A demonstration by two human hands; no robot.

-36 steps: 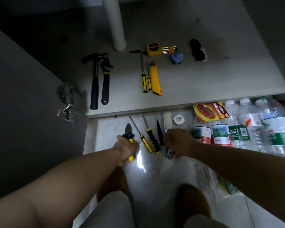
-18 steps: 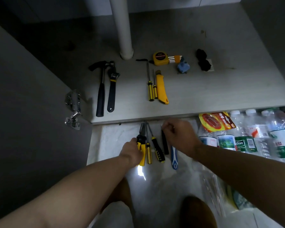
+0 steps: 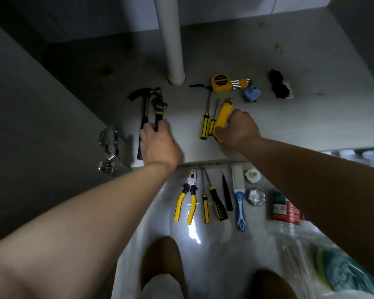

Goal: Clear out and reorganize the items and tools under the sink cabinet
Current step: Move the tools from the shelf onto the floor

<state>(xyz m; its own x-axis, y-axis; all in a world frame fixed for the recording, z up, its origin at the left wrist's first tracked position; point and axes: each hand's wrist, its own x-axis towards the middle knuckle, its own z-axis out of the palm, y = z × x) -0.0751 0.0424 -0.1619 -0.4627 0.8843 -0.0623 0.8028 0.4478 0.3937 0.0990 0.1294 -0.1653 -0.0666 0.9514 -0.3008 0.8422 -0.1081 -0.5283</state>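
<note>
Head view | left hand [image 3: 158, 145] is gripping the wrench [image 3: 159, 108] by its handle, just beside the hammer [image 3: 144, 114] on the cabinet floor [image 3: 300, 117] | right hand [image 3: 239, 128] is holding the yellow utility knife [image 3: 224, 112], next to two screwdrivers [image 3: 205, 124] | pliers [image 3: 187, 199] are lying on the tiles [image 3: 222, 251] below the cabinet edge

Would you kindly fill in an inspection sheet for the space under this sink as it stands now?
Surface: grey cabinet floor, pale tile floor in front.
Job's things: hammer, wrench, two screwdrivers, utility knife, tape measure in cabinet; pliers, brush on tile.
Clutter: bottles, plastic bags at right.
Hands: left hand grips wrench handle; right hand grips utility knife.
Cables: nothing seen.
Surroundings: white pipe, door hinge.
</note>
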